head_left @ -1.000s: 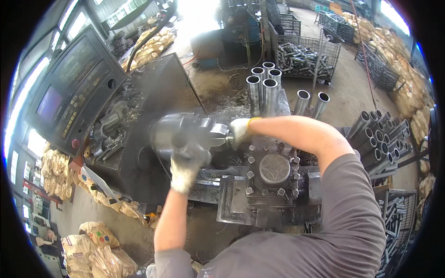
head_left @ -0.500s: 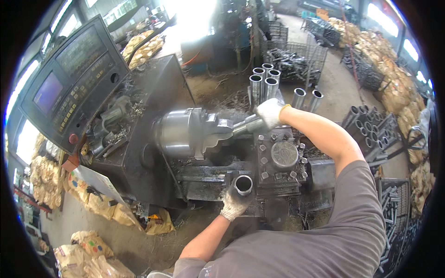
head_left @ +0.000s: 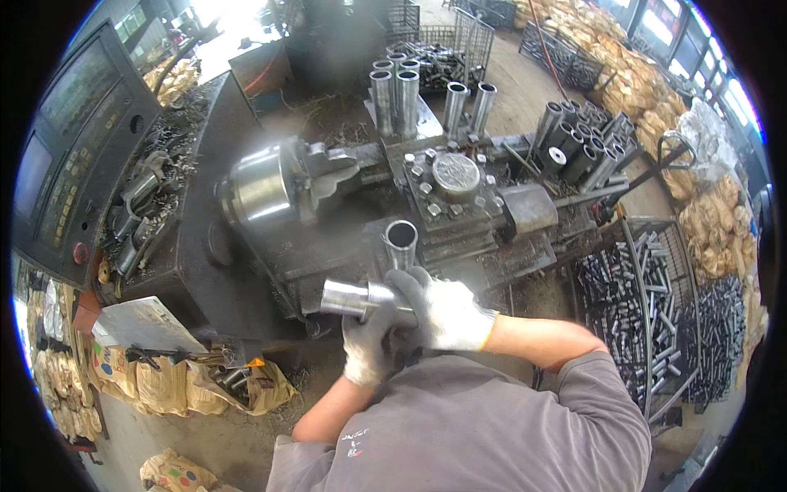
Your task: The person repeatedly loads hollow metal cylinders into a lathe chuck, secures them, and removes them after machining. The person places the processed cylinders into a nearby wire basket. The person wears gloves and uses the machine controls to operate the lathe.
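Observation:
Close to my body, a shiny metal tube with a stepped collar lies level, pointing left. My left hand, in a grey-palmed white glove, wraps round it from below. My right hand, gloved alike, grips its right end, which the fingers hide. Just beyond my hands a second metal tube stands upright at the front of the lathe, its open mouth facing up. Farther off is the lathe chuck, with no tube showing in its stepped jaws. The square tool post sits right of it.
Several finished-looking tubes stand behind the tool post. More tubes are bunched at the right, near a wire basket of metal parts. The control panel rises at left. Woven sacks lie below it.
My right hand has come back from the chuck with the tube, toward my body. My left hand has left the upright tube and joined it. The view has shifted right.

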A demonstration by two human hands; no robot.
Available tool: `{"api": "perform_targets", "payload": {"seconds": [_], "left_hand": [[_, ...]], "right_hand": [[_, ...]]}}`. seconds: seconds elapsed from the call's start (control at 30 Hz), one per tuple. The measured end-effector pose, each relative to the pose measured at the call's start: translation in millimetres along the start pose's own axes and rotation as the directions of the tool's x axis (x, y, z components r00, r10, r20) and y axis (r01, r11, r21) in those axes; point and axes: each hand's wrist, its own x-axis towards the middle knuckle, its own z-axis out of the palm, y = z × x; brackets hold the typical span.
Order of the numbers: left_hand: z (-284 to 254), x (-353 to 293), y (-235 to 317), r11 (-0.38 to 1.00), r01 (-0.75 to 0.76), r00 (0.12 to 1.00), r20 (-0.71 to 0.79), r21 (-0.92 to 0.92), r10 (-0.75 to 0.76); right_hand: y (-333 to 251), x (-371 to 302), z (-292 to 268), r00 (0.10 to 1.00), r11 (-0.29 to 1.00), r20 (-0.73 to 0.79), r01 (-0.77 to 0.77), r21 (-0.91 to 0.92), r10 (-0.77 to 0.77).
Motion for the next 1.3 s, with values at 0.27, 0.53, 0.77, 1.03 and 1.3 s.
{"api": "perform_targets", "payload": {"seconds": [0.27, 0.53, 0.77, 1.03, 1.3], "left_hand": [[-90, 37, -95, 0.918, 0.252, 0.953, -0.089, -0.305, -0.291], [-84, 31, -83, 0.874, 0.24, 0.936, -0.139, -0.422, -0.324], [-52, 52, -54, 0.548, -0.167, 0.949, -0.018, 0.82, 0.315], [7, 122, -5, 0.249, -0.372, 0.879, 0.254, 0.894, 0.403], [-99, 86, 27, 0.977, -0.214, 0.956, -0.211, -0.017, 0.205]], "right_hand": [[125, -8, 117, 0.884, 0.887, 0.362, -0.395, 0.239, 0.296], [77, -10, 49, 0.893, 0.772, 0.41, -0.391, 0.502, 0.186], [170, -32, 18, 0.926, 0.886, -0.204, -0.213, 0.413, 0.318], [136, -57, 31, 0.915, 0.966, 0.356, -0.109, -0.233, 0.189], [109, 45, 161, 0.997, 0.952, -0.076, -0.02, -0.307, -0.003]]}}
